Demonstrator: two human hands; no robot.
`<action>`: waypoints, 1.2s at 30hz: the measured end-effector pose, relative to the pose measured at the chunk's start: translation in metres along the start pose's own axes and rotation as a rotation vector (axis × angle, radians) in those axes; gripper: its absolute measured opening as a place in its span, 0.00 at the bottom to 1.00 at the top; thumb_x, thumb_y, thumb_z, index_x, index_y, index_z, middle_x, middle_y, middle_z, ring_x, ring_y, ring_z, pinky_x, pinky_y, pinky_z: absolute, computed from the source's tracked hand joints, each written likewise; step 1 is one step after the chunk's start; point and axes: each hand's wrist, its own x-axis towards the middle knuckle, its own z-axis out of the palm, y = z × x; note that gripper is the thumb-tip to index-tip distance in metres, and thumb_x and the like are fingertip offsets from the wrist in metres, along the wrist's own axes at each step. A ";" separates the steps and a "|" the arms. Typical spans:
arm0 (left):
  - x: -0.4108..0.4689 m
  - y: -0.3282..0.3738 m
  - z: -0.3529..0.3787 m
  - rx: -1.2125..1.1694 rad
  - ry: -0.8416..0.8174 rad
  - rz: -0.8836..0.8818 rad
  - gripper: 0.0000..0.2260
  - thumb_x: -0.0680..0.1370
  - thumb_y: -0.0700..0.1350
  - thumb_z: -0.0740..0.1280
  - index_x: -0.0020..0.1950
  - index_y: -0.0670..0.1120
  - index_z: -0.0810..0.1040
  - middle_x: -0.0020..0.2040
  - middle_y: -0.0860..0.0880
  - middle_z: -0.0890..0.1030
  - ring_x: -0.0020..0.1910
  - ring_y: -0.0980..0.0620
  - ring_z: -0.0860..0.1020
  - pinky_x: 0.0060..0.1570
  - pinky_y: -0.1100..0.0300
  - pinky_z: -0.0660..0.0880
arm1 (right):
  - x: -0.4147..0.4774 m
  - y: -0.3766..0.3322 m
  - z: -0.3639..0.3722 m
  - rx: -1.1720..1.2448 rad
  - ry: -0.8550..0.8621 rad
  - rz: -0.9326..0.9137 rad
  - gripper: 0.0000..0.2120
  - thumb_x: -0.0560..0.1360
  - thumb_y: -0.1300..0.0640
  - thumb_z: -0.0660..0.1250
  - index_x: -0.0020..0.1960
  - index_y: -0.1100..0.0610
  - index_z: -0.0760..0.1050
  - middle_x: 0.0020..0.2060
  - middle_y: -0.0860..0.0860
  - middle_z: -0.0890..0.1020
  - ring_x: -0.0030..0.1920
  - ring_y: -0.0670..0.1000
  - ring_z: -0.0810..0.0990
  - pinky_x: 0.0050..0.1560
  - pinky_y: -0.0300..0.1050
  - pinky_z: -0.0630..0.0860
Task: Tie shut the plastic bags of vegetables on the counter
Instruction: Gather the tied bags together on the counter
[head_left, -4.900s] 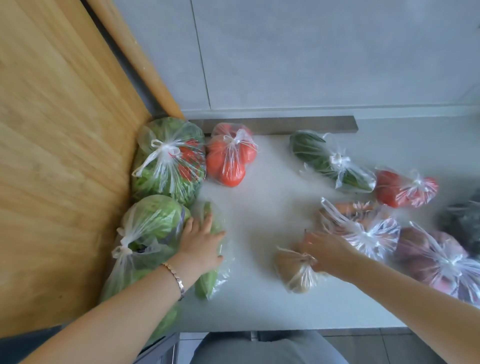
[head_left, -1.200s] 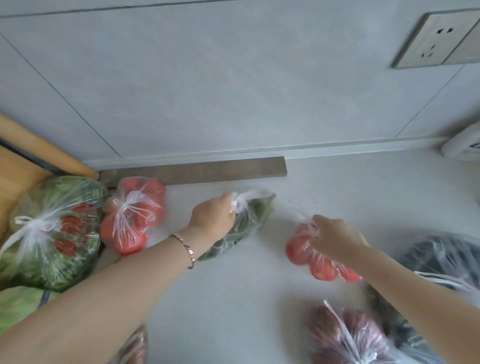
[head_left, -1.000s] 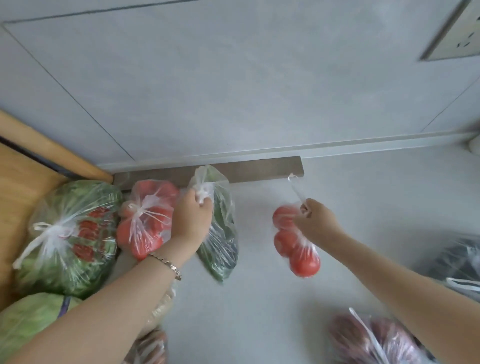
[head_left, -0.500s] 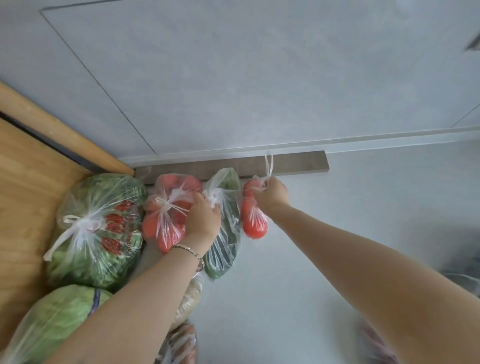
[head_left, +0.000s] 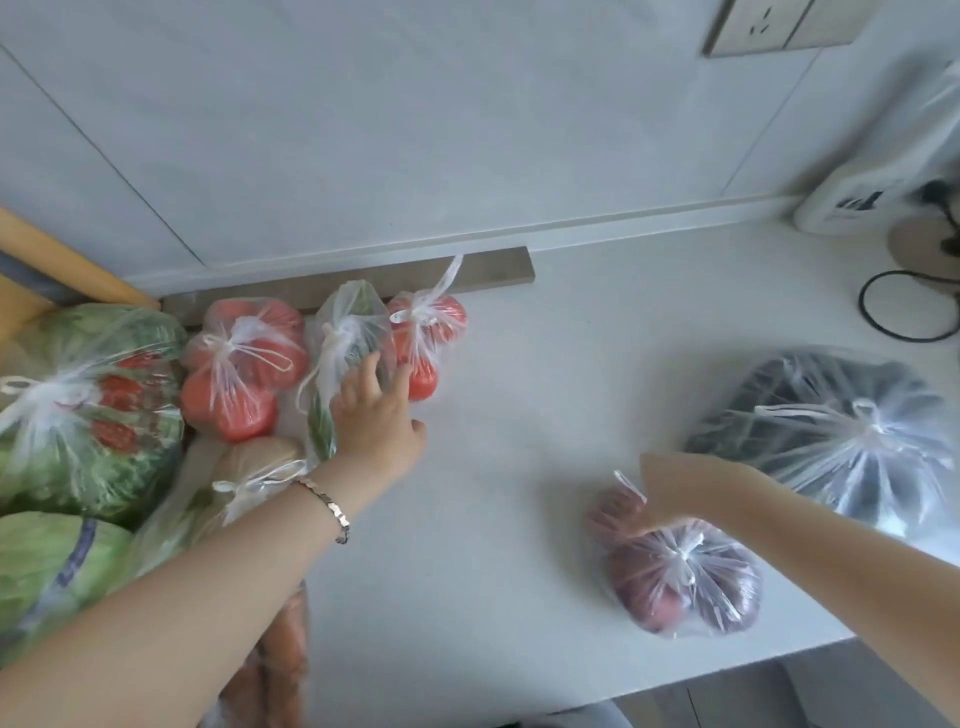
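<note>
Several tied clear bags lie on the white counter (head_left: 519, 415). At the back stand a bag of large tomatoes (head_left: 244, 369), a bag of green vegetables (head_left: 343, 338) and a small bag of tomatoes (head_left: 431, 327). My left hand (head_left: 379, 421) is open, its fingertips resting on the green bag and the small tomato bag. My right hand (head_left: 670, 488) lies with curved fingers over the far left side of a knotted bag of red-purple onions (head_left: 685, 577) near the front edge. A large bag of dark vegetables (head_left: 841, 436) sits at the right.
At the left are a bag of lettuce and red peppers (head_left: 88, 415), a cabbage bag (head_left: 47, 571), a brownish bag (head_left: 254, 467) and a carrot bag (head_left: 280, 649). A white appliance (head_left: 872, 176) and a black cable (head_left: 909, 312) are at the back right. The counter edge runs along the lower right.
My right hand let go of the small tomato bag at the back and moved right and nearer, onto the onion bag. My left hand released the green bag's knot and opened.
</note>
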 end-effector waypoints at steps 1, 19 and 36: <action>-0.003 -0.001 0.003 0.009 -0.043 -0.034 0.32 0.72 0.47 0.65 0.73 0.49 0.56 0.74 0.40 0.51 0.72 0.37 0.53 0.70 0.45 0.55 | -0.004 0.008 0.016 -0.010 -0.040 0.007 0.28 0.69 0.43 0.67 0.62 0.59 0.69 0.57 0.52 0.78 0.55 0.53 0.77 0.48 0.41 0.71; -0.014 -0.036 0.006 -0.033 -0.221 -0.190 0.27 0.74 0.47 0.64 0.71 0.50 0.61 0.74 0.43 0.50 0.70 0.36 0.58 0.70 0.49 0.61 | 0.020 0.003 0.006 0.443 0.279 -0.055 0.15 0.74 0.62 0.59 0.29 0.56 0.63 0.29 0.50 0.75 0.37 0.54 0.75 0.29 0.35 0.67; -0.005 -0.036 0.016 -0.012 -0.267 -0.206 0.27 0.74 0.47 0.64 0.71 0.48 0.59 0.72 0.42 0.51 0.69 0.36 0.57 0.69 0.48 0.61 | 0.032 0.020 0.055 0.181 0.068 -0.134 0.10 0.66 0.55 0.72 0.43 0.59 0.76 0.36 0.49 0.76 0.40 0.50 0.76 0.43 0.38 0.75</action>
